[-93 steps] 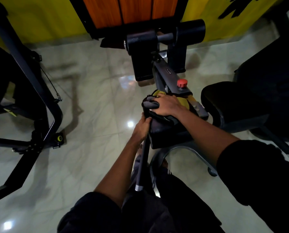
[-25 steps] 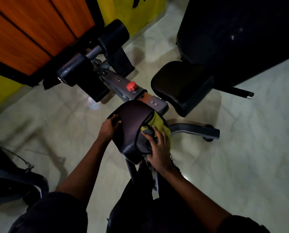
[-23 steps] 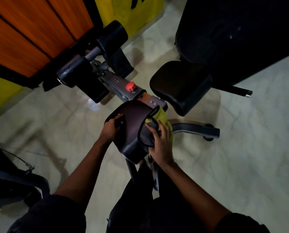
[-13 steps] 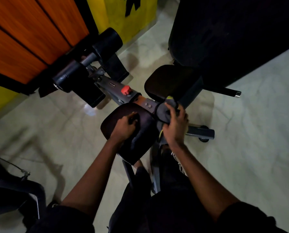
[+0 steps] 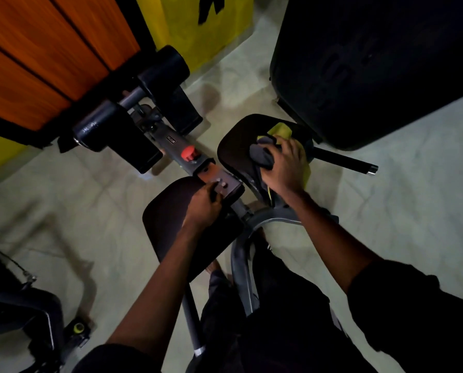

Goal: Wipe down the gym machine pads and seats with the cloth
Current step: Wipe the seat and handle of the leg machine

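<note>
While the fingers (image 5: 292,146) of the right hand (image 5: 286,165) are bent over a bunched cloth (image 5: 262,156), they hold it and press it down on the right pad (image 5: 234,152), a dark rounded cushion of the gym machine. The cloth is grey with a yellow-green part. It lies on the far side of this pad; one yellow corner comes out beyond the fingertips, and another part hangs down below the wrist at the pad's edge.

The fingers (image 5: 214,193) of the left hand (image 5: 202,205) are curled round the upper edge of the left pad (image 5: 168,211) and grip it, just beside a metal plate (image 5: 226,185) with two bolts. The two pads stand near each other, with this plate between them.

Beyond the plate, a red knob (image 5: 188,152) sits on the grey beam (image 5: 171,140), and further away are two black roller pads (image 5: 165,68). A curved grey tube (image 5: 239,249) passes under the pads. To the right of the right pad a black bar (image 5: 343,161) with a silver end points outward. Behind it stands a big black cushion (image 5: 372,63). The floor (image 5: 386,197) is pale and shiny. At the top left are orange wood panels (image 5: 36,49) and a yellow wall (image 5: 192,36).
</note>
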`<state>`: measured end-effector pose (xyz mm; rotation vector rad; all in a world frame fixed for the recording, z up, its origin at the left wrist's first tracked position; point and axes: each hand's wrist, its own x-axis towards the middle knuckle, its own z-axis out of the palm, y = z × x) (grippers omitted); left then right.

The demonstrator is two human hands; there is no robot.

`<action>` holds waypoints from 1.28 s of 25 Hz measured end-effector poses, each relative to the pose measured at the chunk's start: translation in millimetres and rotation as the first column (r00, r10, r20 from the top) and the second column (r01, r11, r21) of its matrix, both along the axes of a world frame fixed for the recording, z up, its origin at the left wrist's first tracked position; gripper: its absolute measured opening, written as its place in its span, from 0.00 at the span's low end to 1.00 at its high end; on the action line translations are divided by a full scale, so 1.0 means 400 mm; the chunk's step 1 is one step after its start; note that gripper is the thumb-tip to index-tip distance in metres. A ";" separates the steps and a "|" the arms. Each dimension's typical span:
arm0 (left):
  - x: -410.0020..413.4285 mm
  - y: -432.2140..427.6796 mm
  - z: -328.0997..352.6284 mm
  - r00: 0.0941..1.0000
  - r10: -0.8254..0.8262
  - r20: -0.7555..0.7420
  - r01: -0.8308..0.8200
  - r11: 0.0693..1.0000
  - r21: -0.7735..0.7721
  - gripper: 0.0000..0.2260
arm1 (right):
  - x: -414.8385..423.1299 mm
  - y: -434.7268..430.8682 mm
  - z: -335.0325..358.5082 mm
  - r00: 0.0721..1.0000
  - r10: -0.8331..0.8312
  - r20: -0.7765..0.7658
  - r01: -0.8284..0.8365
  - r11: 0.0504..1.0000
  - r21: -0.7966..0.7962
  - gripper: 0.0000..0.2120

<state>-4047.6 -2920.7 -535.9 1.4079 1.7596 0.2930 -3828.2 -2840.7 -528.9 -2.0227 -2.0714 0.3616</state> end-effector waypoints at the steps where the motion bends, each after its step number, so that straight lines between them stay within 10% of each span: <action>1: 0.001 0.007 -0.004 1.000 0.001 -0.012 -0.001 1.000 -0.013 0.18 | -0.002 0.024 0.001 0.999 -0.044 -0.011 0.044 0.999 0.007 0.26; 10: 0.097 0.094 0.026 0.998 -0.008 0.059 0.010 1.000 -0.026 0.24 | 0.049 -0.099 -0.050 0.984 0.018 -0.178 -0.015 1.000 0.020 0.41; 18: 0.099 0.093 -0.032 0.970 0.160 0.181 -0.139 0.983 -0.120 0.34 | 0.181 0.137 -0.036 0.963 -0.146 -0.229 0.122 0.986 -0.116 0.31; 23: 0.085 0.074 -0.041 0.987 0.107 0.119 -0.090 0.986 -0.143 0.20 | 0.134 0.064 -0.038 0.956 -0.237 -0.173 0.218 0.969 -0.120 0.36; 32: 0.080 0.063 -0.036 0.996 0.076 0.039 -0.073 0.994 -0.078 0.27 | 0.046 0.046 0.012 0.909 0.408 0.086 -0.394 0.908 -0.139 0.30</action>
